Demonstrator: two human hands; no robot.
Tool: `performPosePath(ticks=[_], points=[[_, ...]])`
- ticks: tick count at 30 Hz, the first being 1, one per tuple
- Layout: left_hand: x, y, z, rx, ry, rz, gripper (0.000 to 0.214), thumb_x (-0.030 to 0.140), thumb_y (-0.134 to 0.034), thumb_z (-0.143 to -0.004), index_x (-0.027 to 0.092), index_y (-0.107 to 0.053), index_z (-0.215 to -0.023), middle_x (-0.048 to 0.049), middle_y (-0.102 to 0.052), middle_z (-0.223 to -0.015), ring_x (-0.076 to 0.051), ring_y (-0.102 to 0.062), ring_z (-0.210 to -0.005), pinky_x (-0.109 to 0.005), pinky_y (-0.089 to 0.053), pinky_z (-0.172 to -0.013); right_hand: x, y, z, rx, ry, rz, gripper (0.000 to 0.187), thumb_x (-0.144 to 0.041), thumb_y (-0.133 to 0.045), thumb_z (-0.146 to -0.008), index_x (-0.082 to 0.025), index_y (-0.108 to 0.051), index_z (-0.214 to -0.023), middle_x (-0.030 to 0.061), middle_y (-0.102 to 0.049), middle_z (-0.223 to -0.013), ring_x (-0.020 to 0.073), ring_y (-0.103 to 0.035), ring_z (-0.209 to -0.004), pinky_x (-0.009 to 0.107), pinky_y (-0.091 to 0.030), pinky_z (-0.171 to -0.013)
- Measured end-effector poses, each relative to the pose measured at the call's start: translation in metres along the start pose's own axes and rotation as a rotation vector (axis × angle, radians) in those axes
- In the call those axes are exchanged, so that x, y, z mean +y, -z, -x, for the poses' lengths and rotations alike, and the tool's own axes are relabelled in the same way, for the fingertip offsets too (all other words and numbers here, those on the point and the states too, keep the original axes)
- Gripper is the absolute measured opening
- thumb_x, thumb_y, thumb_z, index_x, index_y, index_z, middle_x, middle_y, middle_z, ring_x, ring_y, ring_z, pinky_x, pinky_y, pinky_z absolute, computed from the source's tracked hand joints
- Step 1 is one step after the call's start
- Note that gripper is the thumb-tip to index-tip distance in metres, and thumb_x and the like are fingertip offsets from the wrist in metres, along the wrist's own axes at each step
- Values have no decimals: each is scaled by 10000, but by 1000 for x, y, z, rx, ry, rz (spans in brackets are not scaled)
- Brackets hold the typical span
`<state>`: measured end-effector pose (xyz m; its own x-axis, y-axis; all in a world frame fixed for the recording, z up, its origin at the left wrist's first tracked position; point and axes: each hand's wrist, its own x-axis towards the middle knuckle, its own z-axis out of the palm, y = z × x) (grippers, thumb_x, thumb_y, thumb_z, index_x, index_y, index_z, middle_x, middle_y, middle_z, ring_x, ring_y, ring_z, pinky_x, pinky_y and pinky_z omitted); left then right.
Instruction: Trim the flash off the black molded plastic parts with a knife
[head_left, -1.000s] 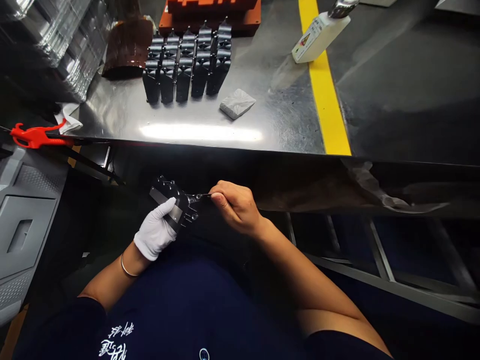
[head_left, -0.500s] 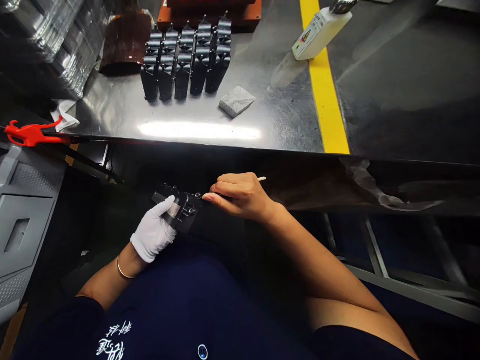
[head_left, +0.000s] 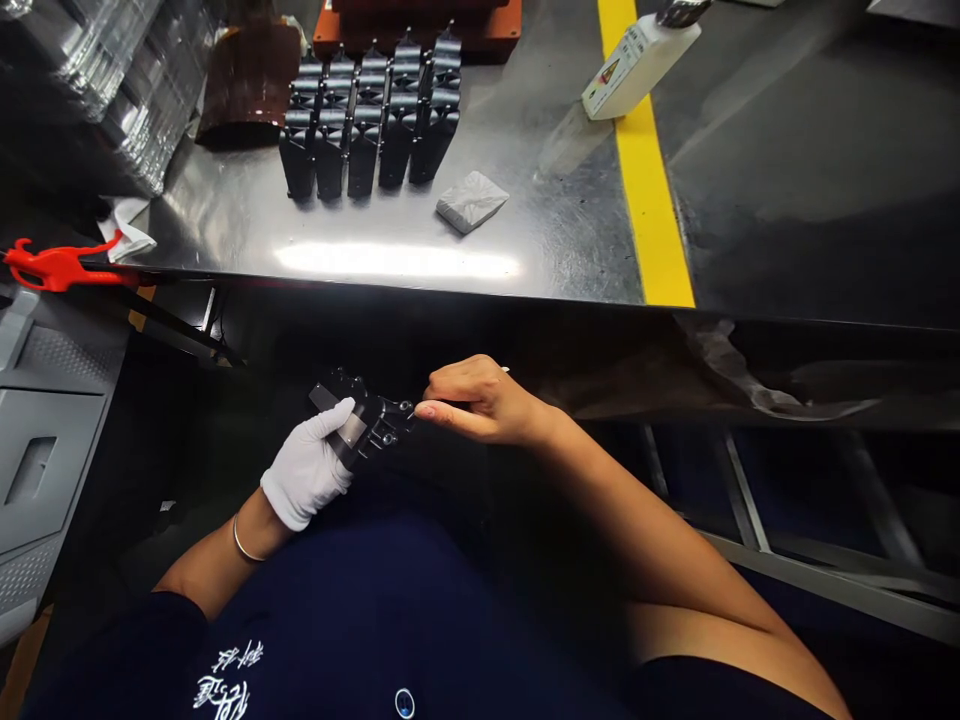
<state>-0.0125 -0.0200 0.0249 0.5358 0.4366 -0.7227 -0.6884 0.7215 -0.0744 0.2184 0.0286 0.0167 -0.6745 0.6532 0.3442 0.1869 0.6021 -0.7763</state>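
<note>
My left hand (head_left: 311, 465), in a white glove, is closed round a black moulded part (head_left: 379, 415) with a flat greyish face and small round bosses at its right end. The thumb presses on top of the part; its underside is hidden by the glove. My bare right hand (head_left: 480, 398) is pinched on a thin white stick (head_left: 505, 369), of which only a short end shows behind the knuckles. Its fingertips are close to the bosses at the part's right end; whether they touch it I cannot tell.
Several similar black parts (head_left: 364, 140) stand in rows on the metal table (head_left: 247, 215). Near them lie a small grey wrapped block (head_left: 472, 202) and a white bottle (head_left: 641, 65). A red air gun (head_left: 56, 265) hangs at the left edge, above a grey bin (head_left: 45, 450).
The black part has turned in my left hand, and its flat face shows more. My right hand has shifted slightly right and down, and less of the white stick shows.
</note>
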Motion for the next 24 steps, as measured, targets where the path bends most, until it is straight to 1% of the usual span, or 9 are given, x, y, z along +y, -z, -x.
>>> performPosePath(ticks=[4,7,9,10,12,15,17,20,24], points=[[-3,1,0,2,-11,-16,328,195,-356,-989,119,-674,-1006,-24,-753,-825,-103,-725,-822,-137,-533,-832,1,1,2,-59,-87,-74,443,-328,-561,-918,-155,-479,-518,-48,-380,-499,46,-322,-460,219,-262,-474],[-4,0,-1,67,24,-19,321,199,-368,-985,101,-671,-1022,-40,-756,-836,-122,-729,-815,-158,-540,-831,3,6,4,-279,-183,-290,492,-417,-537,-921,-145,-530,-511,-52,-367,-469,45,-307,-443,216,-251,-447],[0,-3,0,66,-20,8,327,208,-362,-989,119,-674,-1033,-33,-761,-851,-125,-730,-816,-170,-550,-814,4,9,6,-440,-232,-435,501,-490,-526,-912,-136,-629,-572,-39,-422,-455,53,-354,-429,214,-273,-435],[2,-5,1,43,-65,25,331,216,-358,-992,135,-674,-1052,-24,-763,-857,-122,-730,-825,-171,-553,-807,4,9,7,-447,-265,-473,515,-524,-521,-904,-136,-660,-596,-29,-455,-454,60,-380,-423,218,-285,-430],[9,-9,3,-13,-156,52,349,238,-341,-1003,164,-669,-1097,-7,-765,-854,-114,-729,-839,-170,-559,-796,2,6,7,-263,-371,-475,566,-577,-503,-894,-143,-663,-568,-12,-478,-445,76,-426,-422,228,-312,-434],[15,-14,5,-42,-224,59,384,252,-300,-1016,166,-655,-1136,-9,-765,-830,-107,-732,-818,-171,-571,-766,-2,-9,3,227,-534,-435,618,-611,-507,-878,-162,-578,-460,0,-456,-430,115,-521,-491,241,-367,-477],[14,-16,5,-25,-264,34,401,232,-278,-1019,149,-649,-1148,-24,-767,-827,-108,-734,-794,-174,-575,-755,-5,-24,-2,450,-574,-450,597,-612,-553,-849,-167,-564,-452,7,-474,-465,133,-557,-558,249,-392,-511],[10,-17,3,21,-340,-23,429,186,-244,-1017,151,-613,-1234,-40,-771,-861,-111,-734,-807,-203,-568,-817,-8,-46,-9,586,-554,-502,473,-605,-634,-791,-172,-678,-606,2,-534,-573,124,-534,-591,256,-406,-540],[4,-19,2,33,-392,-48,465,169,-206,-1019,171,-524,-1358,-48,-771,-948,-111,-730,-844,-236,-544,-897,-12,-64,-12,617,-554,-544,396,-578,-669,-772,-186,-725,-772,1,-583,-677,115,-508,-611,260,-404,-561]])
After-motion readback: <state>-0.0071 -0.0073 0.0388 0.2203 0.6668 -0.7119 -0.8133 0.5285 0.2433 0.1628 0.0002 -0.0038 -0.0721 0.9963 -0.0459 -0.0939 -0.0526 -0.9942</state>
